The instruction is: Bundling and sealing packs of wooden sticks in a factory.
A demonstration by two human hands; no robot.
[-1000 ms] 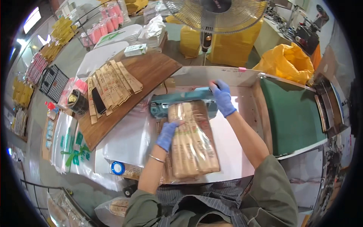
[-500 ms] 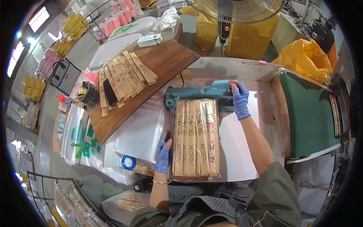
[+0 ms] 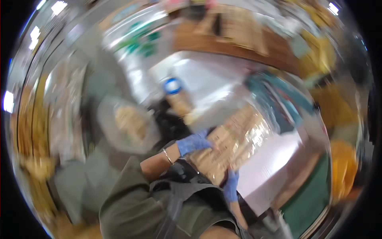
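A clear plastic bag of long brown paper packets (image 3: 234, 139) lies tilted across the white worktop in front of me. My left hand (image 3: 197, 143), in a blue fingerless glove, grips the bag's left edge with its fingertips over the packets. At the near right edge of the bag, my right hand (image 3: 231, 184), gloved alike, holds it too. Motion smears the fingers of both hands. Just beyond the bag's far end stands a teal bench-top bag sealer (image 3: 278, 99); whether the plastic still touches it I cannot tell.
A brown wooden board (image 3: 234, 46) carries more paper packets at the back. Clear plastic sheets (image 3: 211, 71) and a blue-and-white tape roll (image 3: 172, 85) lie left of the sealer. A plastic bag with packets (image 3: 131, 123) is low at the left. A green panel (image 3: 306, 199) borders the right.
My view has swung to the left. My right hand has come from the sealer down to the bag's near edge, and my left hand has moved onto the bag. The bag now lies at a slant.
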